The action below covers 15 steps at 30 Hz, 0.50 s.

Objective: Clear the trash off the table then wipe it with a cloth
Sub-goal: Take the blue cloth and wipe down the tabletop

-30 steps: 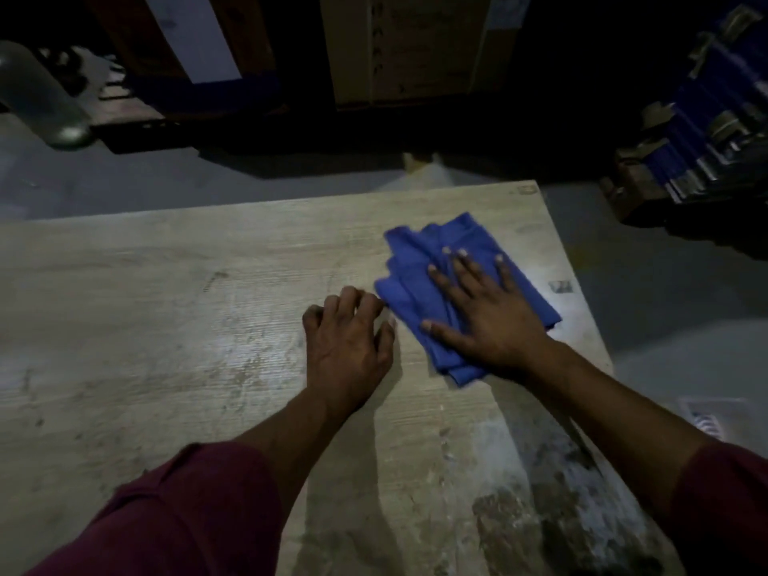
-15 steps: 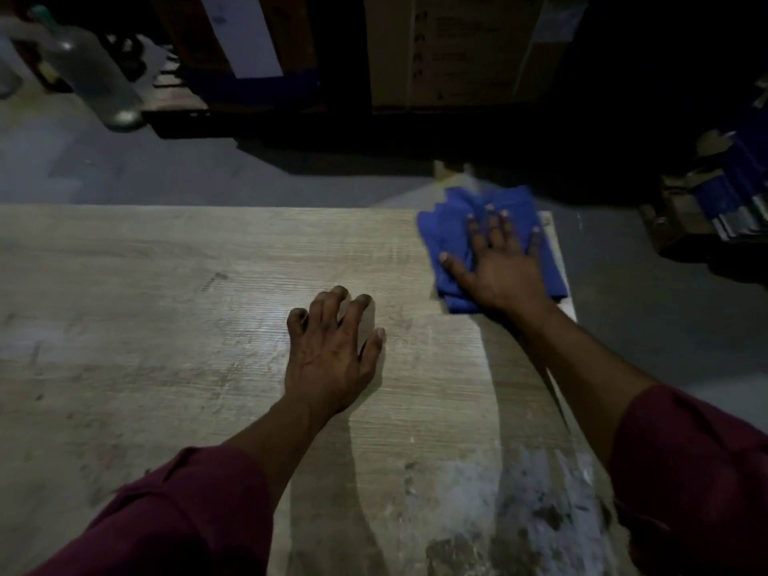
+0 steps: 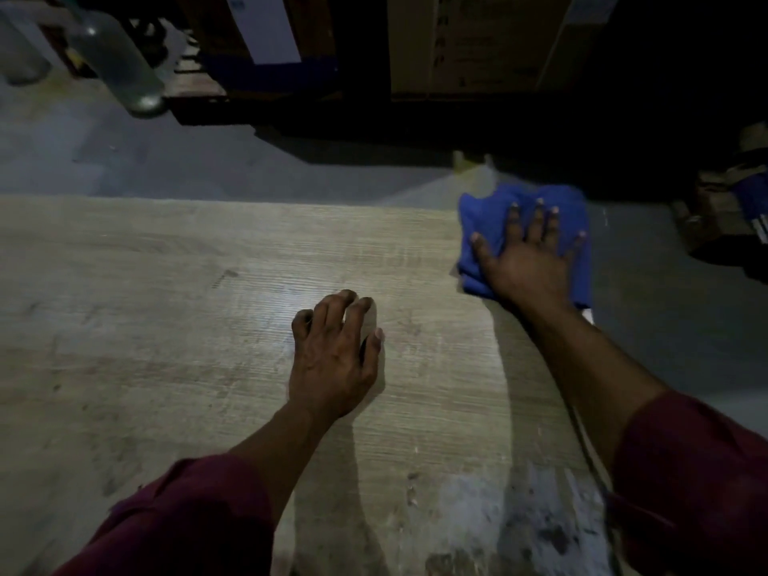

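Note:
A folded blue cloth (image 3: 478, 226) lies at the far right corner of the pale wooden table (image 3: 166, 305), partly over its edges. My right hand (image 3: 528, 259) presses flat on the cloth with fingers spread. My left hand (image 3: 332, 355) rests palm down on the bare table top near the middle, fingers slightly curled, holding nothing. No trash shows on the table.
Dark stains (image 3: 519, 525) mark the table's near right part. Beyond the far edge is grey floor with a clear bottle (image 3: 120, 60), a pallet and cardboard boxes (image 3: 478, 43). More boxes (image 3: 731, 209) stand on the floor at the right.
My right hand has pushed the cloth away from me, from the table's right middle to its far right corner. My left hand has stayed put on the table.

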Motion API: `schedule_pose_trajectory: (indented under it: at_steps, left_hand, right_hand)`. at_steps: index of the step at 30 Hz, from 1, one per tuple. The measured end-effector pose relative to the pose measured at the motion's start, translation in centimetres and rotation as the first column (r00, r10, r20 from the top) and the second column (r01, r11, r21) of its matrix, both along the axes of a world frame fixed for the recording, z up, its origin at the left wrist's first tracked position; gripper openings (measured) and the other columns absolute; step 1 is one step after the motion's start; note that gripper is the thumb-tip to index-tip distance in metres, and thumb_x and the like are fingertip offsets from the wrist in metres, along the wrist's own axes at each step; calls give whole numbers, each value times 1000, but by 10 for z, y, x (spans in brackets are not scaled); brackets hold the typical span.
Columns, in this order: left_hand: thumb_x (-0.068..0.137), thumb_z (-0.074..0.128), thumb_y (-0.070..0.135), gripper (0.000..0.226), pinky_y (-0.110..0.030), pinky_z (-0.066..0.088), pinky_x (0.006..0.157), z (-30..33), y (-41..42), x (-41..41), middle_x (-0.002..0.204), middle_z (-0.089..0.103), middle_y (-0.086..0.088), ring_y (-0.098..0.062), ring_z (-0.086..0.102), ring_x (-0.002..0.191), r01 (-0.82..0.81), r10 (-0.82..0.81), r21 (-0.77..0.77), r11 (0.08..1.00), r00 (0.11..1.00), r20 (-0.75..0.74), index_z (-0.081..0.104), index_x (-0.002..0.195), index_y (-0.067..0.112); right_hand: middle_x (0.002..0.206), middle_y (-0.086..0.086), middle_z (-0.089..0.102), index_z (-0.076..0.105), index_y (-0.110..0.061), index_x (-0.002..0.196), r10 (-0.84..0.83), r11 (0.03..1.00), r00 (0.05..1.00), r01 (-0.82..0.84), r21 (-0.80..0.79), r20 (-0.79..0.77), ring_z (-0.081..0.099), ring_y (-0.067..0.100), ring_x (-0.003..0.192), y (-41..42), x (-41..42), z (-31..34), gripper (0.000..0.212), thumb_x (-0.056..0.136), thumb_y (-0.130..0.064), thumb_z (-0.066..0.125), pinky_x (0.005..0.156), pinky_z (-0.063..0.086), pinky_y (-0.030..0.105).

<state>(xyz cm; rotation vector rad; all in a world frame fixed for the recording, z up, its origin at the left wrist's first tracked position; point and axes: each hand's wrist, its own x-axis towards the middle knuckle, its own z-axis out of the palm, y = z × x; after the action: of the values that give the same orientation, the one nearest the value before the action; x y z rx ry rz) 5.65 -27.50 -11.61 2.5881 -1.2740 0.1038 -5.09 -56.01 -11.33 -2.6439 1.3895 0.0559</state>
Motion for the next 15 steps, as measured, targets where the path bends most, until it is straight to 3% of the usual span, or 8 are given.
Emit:
schedule_pose_trajectory:
  at_steps: [5, 9, 11, 15]
  left_hand:
    - [96, 50, 34, 52, -47, 32, 107, -2, 1, 1, 147, 47, -8, -24, 45, 134, -81, 81, -5, 997, 997, -5, 48, 144, 15]
    - [96, 43, 33, 55, -50, 34, 108, 0, 2, 0, 151, 44, -12, -27, 42, 138, -134, 135, 53, 990, 991, -3, 45, 146, 10]
    - [97, 43, 32, 54, -52, 34, 108, -1, 1, 1, 151, 45, -13, -28, 43, 139, -120, 120, 54, 991, 993, 1, 49, 144, 8]
    - [98, 42, 31, 53, -55, 34, 106, -5, 1, 3, 151, 47, -16, -32, 45, 138, -104, 101, 75, 992, 994, 43, 51, 143, 5]
  right_hand:
    - [171, 9, 2, 6, -32, 161, 309, 951, 951, -309, 5, 0, -2, 28, 157, 69, 64, -1, 83, 92, -78, 7, 119, -8, 66]
    - [171, 3, -3, 0, -40, 160, 573, 820, 819, -573, 5, -27, -5, 24, 157, 120, 27, -2, 77, 94, -78, 10, 121, -4, 63]
    - [171, 0, -2, 1, -43, 160, 533, 846, 846, -533, -11, -19, -3, 22, 158, 110, -8, -6, 79, 92, -82, 13, 122, -2, 62]
    - [171, 1, 0, 2, -44, 159, 168, 985, 984, -170, -30, -49, -1, 23, 158, 46, -39, -7, 82, 89, -84, 15, 122, -2, 64]
